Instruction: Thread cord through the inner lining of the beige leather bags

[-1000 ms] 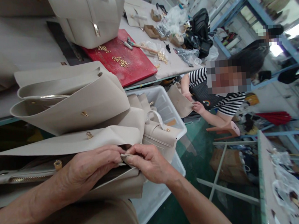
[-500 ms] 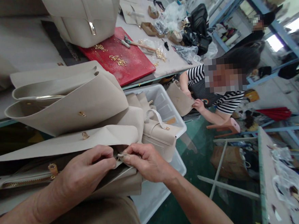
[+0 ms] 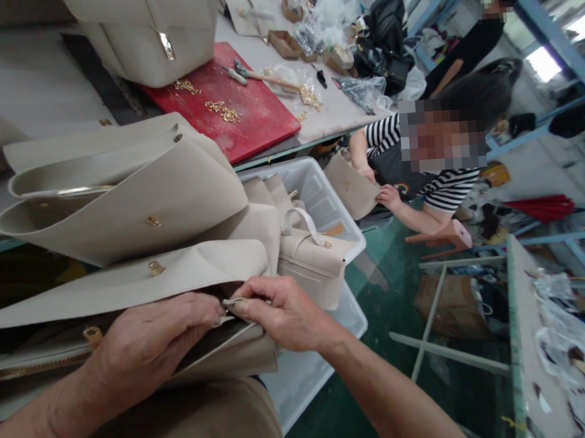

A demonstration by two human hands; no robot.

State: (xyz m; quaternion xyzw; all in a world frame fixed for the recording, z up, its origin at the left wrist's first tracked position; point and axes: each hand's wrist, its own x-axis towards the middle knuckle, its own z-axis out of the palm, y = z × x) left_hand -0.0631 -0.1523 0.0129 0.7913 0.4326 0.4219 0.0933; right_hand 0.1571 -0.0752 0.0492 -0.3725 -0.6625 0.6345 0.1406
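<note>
A beige handbag (image 3: 227, 360) lies tilted across my lap with its mouth open. Its raised flap (image 3: 210, 261) carries a gold turn lock (image 3: 156, 268), and a gold zipper (image 3: 47, 367) runs inside. At the bag's right end, my right hand (image 3: 284, 313) pinches a folded bit of the bag's edge between thumb and fingers. My left hand (image 3: 155, 332) reaches over the opening, its fingers pressed together close to the right fingertips. What the left fingertips grip is hidden in the bag's mouth. A second open beige handbag (image 3: 132, 217) stands just beyond.
White plastic crates (image 3: 352, 245) holding more beige bags stand on the right. A red board (image 3: 246, 125) with gold fittings and a hammer (image 3: 283, 83) lies on the workbench. A co-worker in striped sleeves (image 3: 384, 134) handles another beige bag (image 3: 350, 185).
My left hand's fingers have moved from a raised pinch to a flatter, closed pose reaching deeper into the bag's mouth. My right hand keeps its pinch. The view has shifted slightly.
</note>
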